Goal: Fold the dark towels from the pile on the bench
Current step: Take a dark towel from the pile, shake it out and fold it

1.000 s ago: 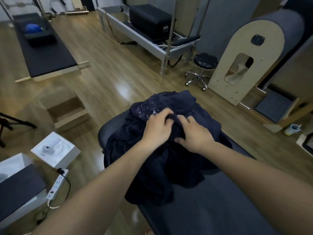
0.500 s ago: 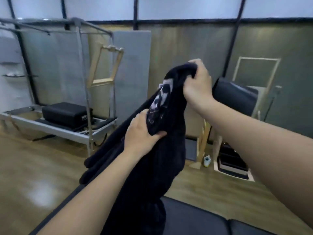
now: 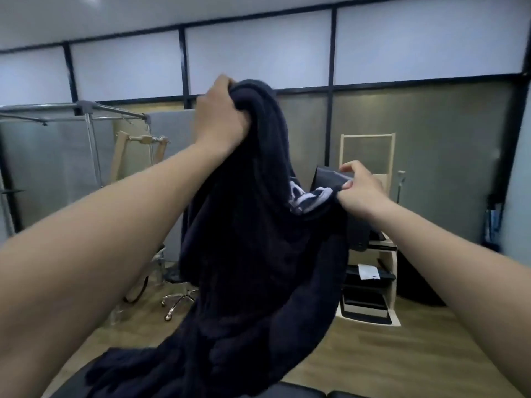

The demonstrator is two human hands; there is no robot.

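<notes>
Matt, plush cloth towel (image 3: 253, 254); glossy wooden floor (image 3: 373, 357)

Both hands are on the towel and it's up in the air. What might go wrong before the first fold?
1. The left hand grips a bunched wad of the dark towel, not a corner, so the cloth may not open flat.
2. The right hand only pinches the edge by the patterned band; that hold could slip.
3. The towel's lower end trails on the bench and might drag off towards the floor.
</notes>
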